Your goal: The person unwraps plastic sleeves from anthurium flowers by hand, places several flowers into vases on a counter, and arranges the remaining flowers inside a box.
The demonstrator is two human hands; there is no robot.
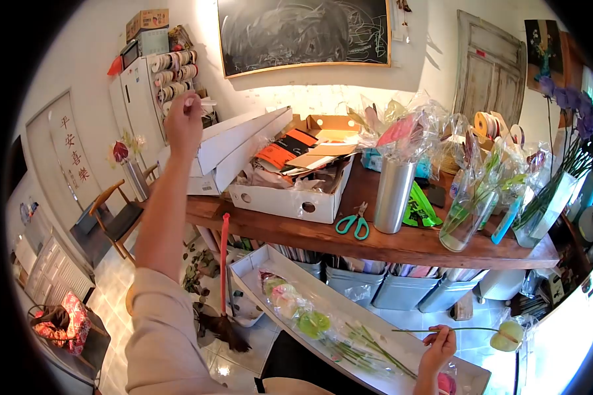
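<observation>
The left hand (184, 118) is raised at the far left, well above the floor, with its fingers curled in and the grip closed; whether anything small is pinched there cannot be told. The right hand (439, 345) is at the near right, over the long white box (336, 297). Its grip is closed on the thin green stem of a flower (507, 336), which lies roughly level across the fingers, the pale green bloom pointing right and the cut end left.

The long box sits at the near side of the wooden worktop (277, 227), below its height, running from the left to the near right. Inside are more flowers (311, 322) in clear wrapping, their stems pointing toward the right.

On the worktop, an open carton (283, 201) holds papers and packaging. To its right lie scissors (354, 227) with teal handles, just beside an upright metal vase (394, 197) with wrapped flowers. A green packet (420, 205) is right of that vase, and a glass vase (460, 227) with stems stands farther right.
</observation>
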